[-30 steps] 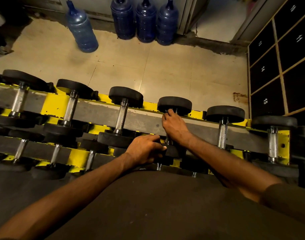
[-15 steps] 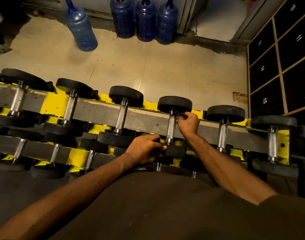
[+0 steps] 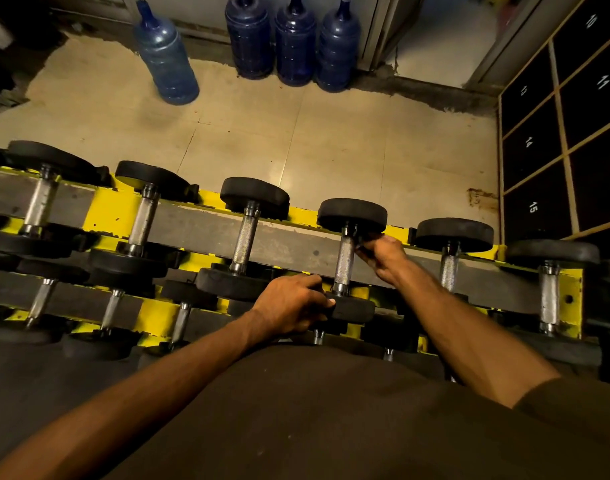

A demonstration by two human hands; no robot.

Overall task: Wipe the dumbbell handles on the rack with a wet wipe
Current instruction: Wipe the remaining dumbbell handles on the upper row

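**Fourth Dumbbell Held at Both Ends on the Upper Tier**

The dumbbell (image 3: pixel 352 214) being worked is found on the upper tier of the yellow-and-grey rack (image 3: pixel 106 209). It is fourth from the left in the row and is laid across the two rails. Its near head (image 3: pixel 357 308) is set over the front rail.

That near head is gripped by the left hand (image 3: pixel 289 306), with fingers and thumb curled round its left rim. The knurled steel handle (image 3: pixel 344 265) is left bare along most of its length.

Up at the far end, just under the far head, the right hand (image 3: pixel 383 256) is brought in from the right side. Its fingers (image 3: pixel 367 249) are bunched and curled against the handle, touching it. Something dark is seen at the fingertips, but whether a wipe is pinched there cannot be told.

Five other dumbbells (image 3: pixel 244 237) are laid parallel on the same tier, three to the left and two to the right. A lower tier of smaller dumbbells (image 3: pixel 111 308) is seen nearer the person, partly hidden by the forearms and a dark shirt (image 3: pixel 331 427).

Beyond the rack a tiled floor (image 3: pixel 331 150) is shown. Against the far wall one blue water bottle (image 3: pixel 165 53) is stood apart from three water bottles (image 3: pixel 293 39) grouped close together. Dark numbered lockers (image 3: pixel 539 143) are seen on the right.
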